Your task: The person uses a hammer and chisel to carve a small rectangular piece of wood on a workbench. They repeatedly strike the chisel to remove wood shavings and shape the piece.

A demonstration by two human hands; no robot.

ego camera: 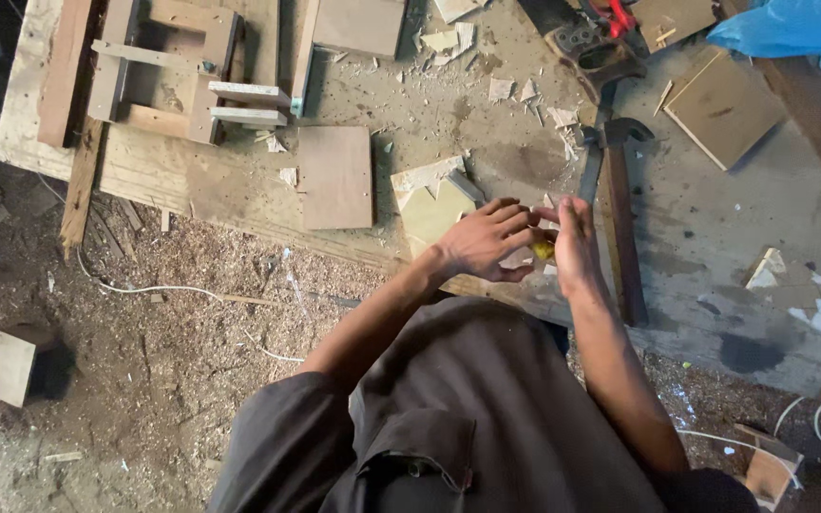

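Your left hand (486, 242) and right hand (574, 249) are together over the tabletop (715, 228) edge, both pinching a small yellow piece (544, 250) between the fingertips. Judging by this, work on it is mid-way. Hammer (620, 204) lies just beside, untouched. No containers visible; only wood offcuts (336, 177) and sawdust on the floor (144, 380).

Both forearms extended forward, left hand (486, 242) and right hand (574, 245) meeting, fingers (515, 220) loosely curled together
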